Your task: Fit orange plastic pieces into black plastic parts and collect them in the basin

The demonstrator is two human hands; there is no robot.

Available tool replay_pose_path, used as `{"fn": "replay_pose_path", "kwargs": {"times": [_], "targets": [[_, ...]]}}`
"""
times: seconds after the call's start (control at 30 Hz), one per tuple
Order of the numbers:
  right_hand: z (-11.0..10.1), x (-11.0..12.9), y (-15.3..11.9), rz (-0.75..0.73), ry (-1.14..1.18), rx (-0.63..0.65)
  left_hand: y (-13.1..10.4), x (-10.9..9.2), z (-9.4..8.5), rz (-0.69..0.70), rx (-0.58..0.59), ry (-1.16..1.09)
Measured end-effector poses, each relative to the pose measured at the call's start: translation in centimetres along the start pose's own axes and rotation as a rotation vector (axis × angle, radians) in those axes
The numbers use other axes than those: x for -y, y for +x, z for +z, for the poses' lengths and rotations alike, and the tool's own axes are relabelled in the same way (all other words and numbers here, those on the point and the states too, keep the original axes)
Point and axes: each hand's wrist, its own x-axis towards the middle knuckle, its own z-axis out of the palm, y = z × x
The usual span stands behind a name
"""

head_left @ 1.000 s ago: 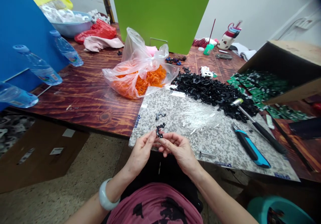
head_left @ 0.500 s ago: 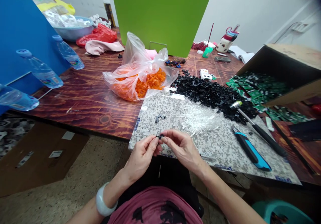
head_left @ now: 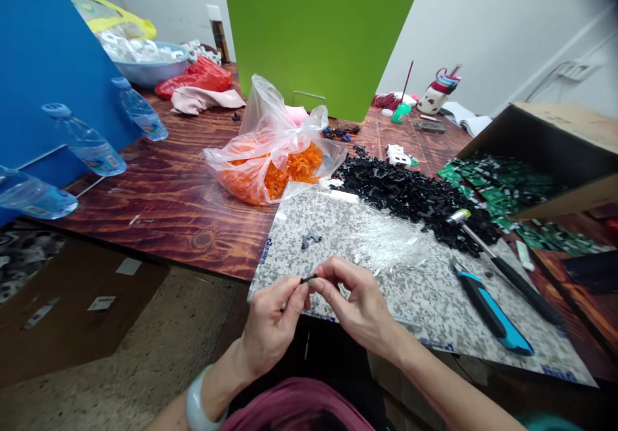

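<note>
Between my fingertips is a small black plastic part, held over the near edge of the speckled board. My left hand pinches its left end, and my right hand pinches the right end. Fingers cover most of the part, so its full shape is hidden. Just beyond my hands, one dark bracket-like piece lies alone on the board. To its right is a spread of thin clear strips. Behind them a large heap of black plastic parts covers the board's far edge.
A blue-black utility knife and a hammer lie at the right. An open carton spills green circuit boards. A clear bag of orange pieces sits behind the board. Water bottles lean at left.
The view has tilted slightly, so the table sits lower in the picture. Both hands still pinch the small black part, which now shows a little more between the fingertips.
</note>
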Motion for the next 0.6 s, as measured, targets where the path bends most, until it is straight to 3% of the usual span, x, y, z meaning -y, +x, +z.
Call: {"fn": "replay_pose_path", "kwargs": {"times": [0.1, 0.17, 0.3, 0.4, 0.5, 0.6], "targets": [[-0.8, -2.2, 3.8, 0.023, -0.018, 0.232, 1.4, 1.9, 0.6, -0.179, -0.015, -0.17], [-1.7, -3.8, 7.6, -0.005, -0.108, 0.285, 2.0, 3.0, 0.9, -0.284, -0.038, -0.306], [-3.1, -7.4, 16.8, 0.071, -0.399, -0.068, 2.1, 4.0, 1.2, -0.383, -0.065, -0.441], [-3.0, -10.0, 22.4, 0.151, -0.481, -0.193, 1.8, 4.2, 0.9, -0.399, -0.079, -0.471], [-1.9, -12.0, 25.3, 0.22, -0.525, -0.227, 1.7, 4.6, 0.7, -0.401, -0.055, -0.52], [-1.0, -13.0, 26.1, 0.245, -0.53, -0.238, 1.8, 5.0, 0.8, -0.419, -0.053, -0.631]]}}
